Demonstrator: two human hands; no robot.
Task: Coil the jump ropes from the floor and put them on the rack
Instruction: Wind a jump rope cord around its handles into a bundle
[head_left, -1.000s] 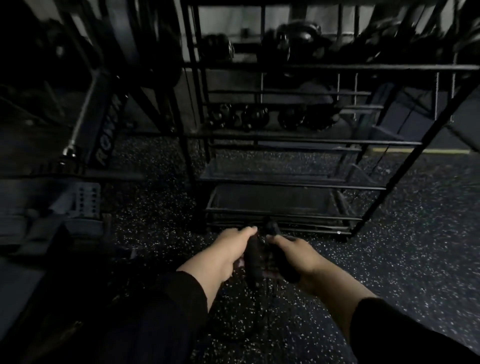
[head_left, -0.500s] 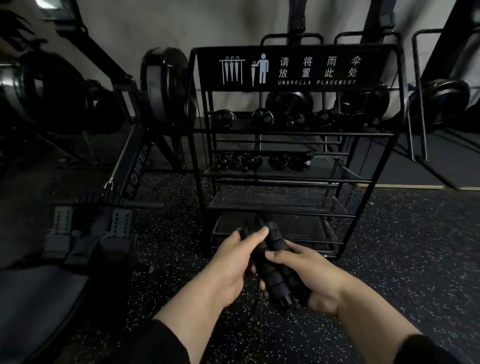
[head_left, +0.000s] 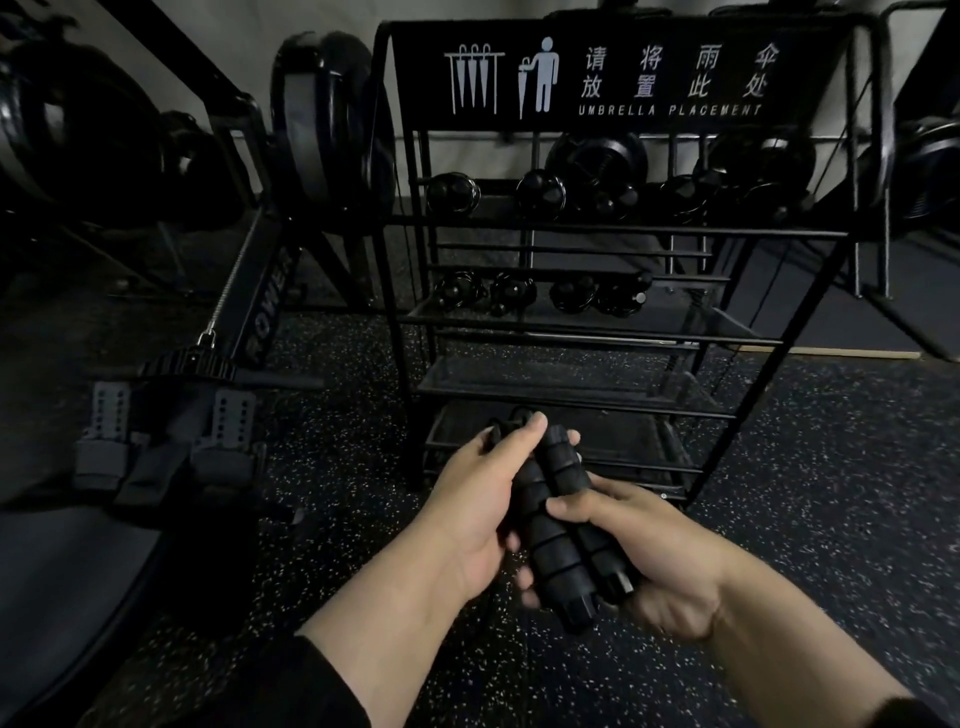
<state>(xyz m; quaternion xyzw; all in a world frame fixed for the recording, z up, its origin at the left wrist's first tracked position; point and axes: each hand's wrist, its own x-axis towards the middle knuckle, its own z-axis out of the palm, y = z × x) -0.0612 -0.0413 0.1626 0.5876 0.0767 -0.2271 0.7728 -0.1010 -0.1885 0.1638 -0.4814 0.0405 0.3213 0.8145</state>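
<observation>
Room: dim gym, black rubber floor (head_left: 810, 493) with pale flecks filling the lower frame, a pale wall along the top
Rack: black wire rack (head_left: 779, 343) stands in the centre and upper right of the frame, just beyond your hands; its sign (head_left: 613, 78) reads "UMBRELLA PLACEMENT" under white characters and pictograms
Rack shelves: dark rounded weights (head_left: 540, 293) sit on the upper two tiers, too dark to name more exactly; the lower tiers sit behind your hands
Jump rope handles: two black ribbed foam jump rope handles (head_left: 558, 525) lie side by side at lower centre, held between both your hands, butt ends toward you, far ends toward the rack
Rope cord: too dark to follow below the handles
Left hand: your left hand (head_left: 478, 499) wraps the handles from the left, thumb laid along the top, fingertips curling under
Right hand: your right hand (head_left: 654, 561) cradles the handles from the right and below, thumb pressed across the nearer handle
Left of frame: rowing machine (head_left: 260, 296) marked "ROWER", with its footplates (head_left: 166, 431) at middle left
</observation>
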